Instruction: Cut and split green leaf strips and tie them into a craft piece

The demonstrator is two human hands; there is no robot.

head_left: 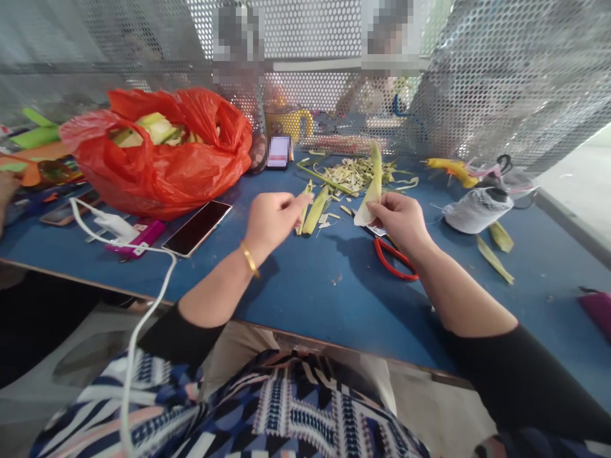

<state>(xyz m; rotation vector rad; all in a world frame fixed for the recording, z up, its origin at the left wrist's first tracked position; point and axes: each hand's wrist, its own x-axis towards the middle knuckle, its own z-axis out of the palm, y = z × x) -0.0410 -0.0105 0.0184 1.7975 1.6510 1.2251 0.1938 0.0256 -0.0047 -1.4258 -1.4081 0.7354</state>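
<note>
My right hand (401, 219) pinches a pale green husk leaf (375, 184), which points upward, wide end at the fingers. Under that hand lie red-handled scissors (395, 266), their blades partly hidden. My left hand (275, 219) has its fingers pressed together at a narrow husk strip (304, 208). Just right of the strip, a folded green husk piece (316, 211) rests on the blue table (305, 286). Behind both hands is a pile of cut husk scraps (356, 175).
A red plastic bag (191, 172) of husks stands at the left, near a dark phone (198, 228), a white cable (162, 286) and a purple box (143, 237). White thread (477, 208) and loose husks (495, 259) lie right. A perforated metal screen (319, 38) stands behind. Another person's hand (7, 191) shows far left.
</note>
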